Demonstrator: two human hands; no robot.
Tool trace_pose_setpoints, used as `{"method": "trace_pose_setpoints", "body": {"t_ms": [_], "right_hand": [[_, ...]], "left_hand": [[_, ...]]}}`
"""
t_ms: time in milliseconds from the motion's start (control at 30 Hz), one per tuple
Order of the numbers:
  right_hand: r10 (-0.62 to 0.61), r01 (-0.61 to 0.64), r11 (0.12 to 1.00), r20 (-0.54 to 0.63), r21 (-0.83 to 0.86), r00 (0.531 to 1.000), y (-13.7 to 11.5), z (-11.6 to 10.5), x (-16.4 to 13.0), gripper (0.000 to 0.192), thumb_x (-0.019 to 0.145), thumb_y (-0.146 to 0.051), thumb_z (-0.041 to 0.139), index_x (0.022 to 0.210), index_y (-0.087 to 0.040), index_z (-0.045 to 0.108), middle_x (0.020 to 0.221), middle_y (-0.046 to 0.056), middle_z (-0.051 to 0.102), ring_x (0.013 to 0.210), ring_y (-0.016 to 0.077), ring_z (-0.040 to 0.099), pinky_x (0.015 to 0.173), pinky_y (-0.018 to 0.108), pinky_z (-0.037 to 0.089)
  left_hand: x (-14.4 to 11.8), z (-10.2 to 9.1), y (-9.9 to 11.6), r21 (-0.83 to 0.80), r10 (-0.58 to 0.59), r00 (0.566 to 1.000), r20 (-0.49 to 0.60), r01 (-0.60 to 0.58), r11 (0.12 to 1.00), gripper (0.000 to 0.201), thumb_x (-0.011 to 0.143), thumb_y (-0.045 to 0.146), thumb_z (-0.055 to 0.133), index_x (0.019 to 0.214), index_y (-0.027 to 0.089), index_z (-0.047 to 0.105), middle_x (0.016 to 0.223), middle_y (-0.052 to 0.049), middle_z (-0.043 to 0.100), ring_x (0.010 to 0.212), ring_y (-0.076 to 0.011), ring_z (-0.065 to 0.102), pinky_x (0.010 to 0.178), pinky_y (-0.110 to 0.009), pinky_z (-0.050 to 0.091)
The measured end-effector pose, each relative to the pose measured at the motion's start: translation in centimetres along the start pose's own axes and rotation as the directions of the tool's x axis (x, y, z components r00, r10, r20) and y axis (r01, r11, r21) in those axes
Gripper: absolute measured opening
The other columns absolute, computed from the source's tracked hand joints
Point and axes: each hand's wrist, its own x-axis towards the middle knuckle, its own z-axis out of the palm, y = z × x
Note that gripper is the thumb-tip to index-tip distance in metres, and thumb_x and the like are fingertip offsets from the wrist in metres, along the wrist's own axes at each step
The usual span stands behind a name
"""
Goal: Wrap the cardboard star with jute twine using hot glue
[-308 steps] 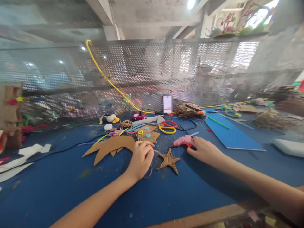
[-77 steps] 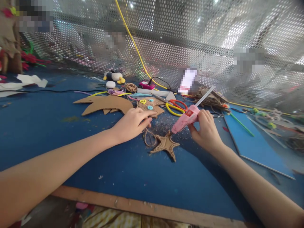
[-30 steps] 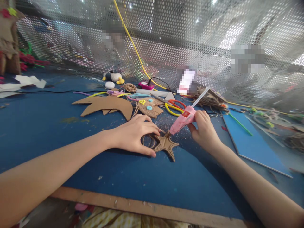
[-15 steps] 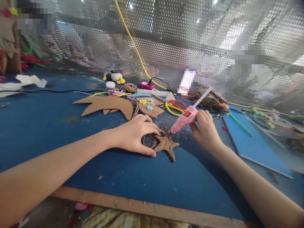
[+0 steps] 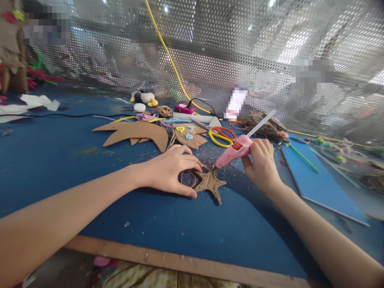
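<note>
A cardboard star (image 5: 211, 182) edged with brown twine lies flat on the blue tabletop. My left hand (image 5: 172, 172) rests at its left side, fingers and thumb curved round that end and pinning it down. Part of a loose twine loop (image 5: 188, 178) shows between thumb and fingers; the rest is hidden under the hand. In my right hand (image 5: 261, 164) is a pink glue gun (image 5: 234, 151), gripped by its handle, with a clear glue stick (image 5: 262, 123) poking out of the back. Its nozzle points down at the star's upper arm and appears to touch it.
Beyond my left hand lie a curved cardboard cutout (image 5: 135, 134) and a twine-covered piece (image 5: 186, 136). Scissors (image 5: 222, 137) with red and yellow handles lie behind the glue gun. A blue board (image 5: 321, 180) is at right; a perforated metal screen (image 5: 210, 52) stands behind.
My right hand and the back of the glue gun have shifted slightly to the right, while the nozzle stays at the star's upper arm. My left hand and the star keep their place.
</note>
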Motion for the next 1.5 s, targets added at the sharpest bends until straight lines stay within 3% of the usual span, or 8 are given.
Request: {"method": "trace_pose_setpoints", "body": {"t_ms": [267,500,767,900,1133,1367,1433,1500], "right_hand": [[0.043,-0.050,0.991,-0.065,-0.123,0.997,-0.5,-0.6,0.0,0.028,0.091,-0.015,0.055,0.117,-0.026,0.054,0.109,0.010,0.063,0.102,0.0309,0.054,0.091,0.051,0.042],[0.291,-0.303,0.936,-0.092,-0.180,0.952,1.6,1.4,-1.2,0.061,0.089,-0.023,0.054,0.147,-0.015,0.038,0.112,0.021,0.060,0.102,0.0378,0.054,0.086,0.061,0.045],[0.357,-0.329,0.916,0.096,-0.229,0.929,2.5,1.9,-2.0,0.051,0.092,-0.030,0.057,0.138,-0.008,0.053,0.113,0.025,0.065,0.103,0.0380,0.059,0.086,0.056,0.047],[0.075,-0.075,0.997,-0.004,-0.025,0.997,-0.9,-0.3,-0.1,0.025,0.093,-0.028,0.063,0.117,-0.023,0.068,0.110,0.011,0.072,0.107,0.0306,0.058,0.094,0.051,0.047],[-0.192,0.197,0.949,-0.046,0.248,0.980,-5.8,-1.7,0.3,0.039,0.087,-0.021,0.075,0.125,-0.029,0.068,0.099,0.005,0.078,0.098,0.0272,0.064,0.086,0.047,0.052],[-0.046,0.072,0.840,-0.062,0.539,0.997,-6.9,-2.3,0.5,0.028,0.091,-0.009,0.065,0.111,-0.026,0.073,0.093,0.003,0.077,0.084,0.0201,0.067,0.082,0.040,0.055],[0.058,-0.062,0.728,0.029,0.683,0.998,-7.1,-2.5,0.5,0.023,0.093,-0.011,0.062,0.106,-0.025,0.075,0.100,0.005,0.076,0.089,0.0200,0.069,0.084,0.040,0.055],[0.126,-0.221,0.507,0.182,0.833,0.975,-7.1,-2.6,0.5,0.016,0.094,-0.020,0.061,0.086,-0.024,0.074,0.109,0.007,0.074,0.094,0.0216,0.068,0.083,0.040,0.056]], "left_hand": [[0.0,-0.1,0.1,-0.007,-0.013,1.000,0.016,0.013,1.000,0.059,0.079,0.065,0.076,0.120,0.024,0.070,0.133,-0.007,0.068,0.126,-0.0336,0.048,0.108,-0.046,0.036],[0.0,0.0,-0.2,0.014,-0.043,0.998,-0.038,0.044,0.999,0.059,0.091,0.066,0.061,0.131,0.023,0.064,0.136,-0.008,0.066,0.126,-0.0318,0.049,0.108,-0.046,0.036],[0.4,0.2,-0.1,0.107,0.006,0.980,-0.198,0.015,0.994,0.033,0.105,0.018,0.036,0.123,0.020,0.063,0.128,-0.009,0.069,0.117,-0.0240,0.059,0.102,-0.042,0.039],[0.4,0.3,0.2,0.174,0.099,0.973,-0.209,-0.063,0.983,0.035,0.100,0.010,0.039,0.124,0.019,0.064,0.125,-0.009,0.071,0.116,-0.0252,0.060,0.103,-0.044,0.039],[0.5,0.7,2.1,0.318,0.262,0.950,-0.172,-0.198,0.927,0.034,0.096,0.008,0.046,0.123,0.019,0.064,0.127,-0.009,0.070,0.111,-0.0263,0.063,0.109,-0.049,0.034],[0.3,0.5,2.9,0.213,0.302,0.937,-0.178,-0.263,0.941,0.023,0.098,0.012,0.045,0.115,0.019,0.058,0.121,-0.009,0.071,0.107,-0.0237,0.062,0.108,-0.046,0.035],[0.2,0.3,2.9,0.053,0.252,0.943,-0.220,-0.246,0.968,0.016,0.098,0.014,0.045,0.109,0.021,0.053,0.112,-0.006,0.071,0.103,-0.0216,0.061,0.105,-0.043,0.039],[0.0,0.0,2.9,-0.087,0.162,0.949,-0.271,-0.192,0.978,0.012,0.097,0.016,0.046,0.107,0.022,0.048,0.110,-0.006,0.068,0.103,-0.0208,0.059,0.099,-0.039,0.044]]}}
